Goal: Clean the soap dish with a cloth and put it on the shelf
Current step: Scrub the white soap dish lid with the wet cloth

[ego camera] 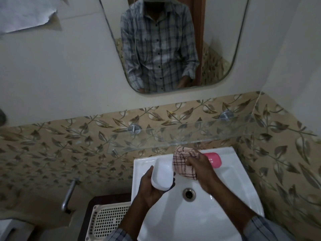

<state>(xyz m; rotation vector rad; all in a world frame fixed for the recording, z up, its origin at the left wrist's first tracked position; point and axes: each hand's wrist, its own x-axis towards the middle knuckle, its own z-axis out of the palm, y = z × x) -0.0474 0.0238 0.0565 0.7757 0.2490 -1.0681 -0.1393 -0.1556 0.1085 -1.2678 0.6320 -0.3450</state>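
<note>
White soap dish (162, 176), pink checked cloth (185, 164), leaf-patterned beige tiles (69, 145).

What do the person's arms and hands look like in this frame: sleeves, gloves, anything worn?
Both hands are bare: no gloves, and no rings or watch that I can make out in the dim light. The left hand and right hand come from forearms left uncovered, with plaid shirt sleeves in grey-blue and white pushed back, showing only at the bottom edge.
</note>
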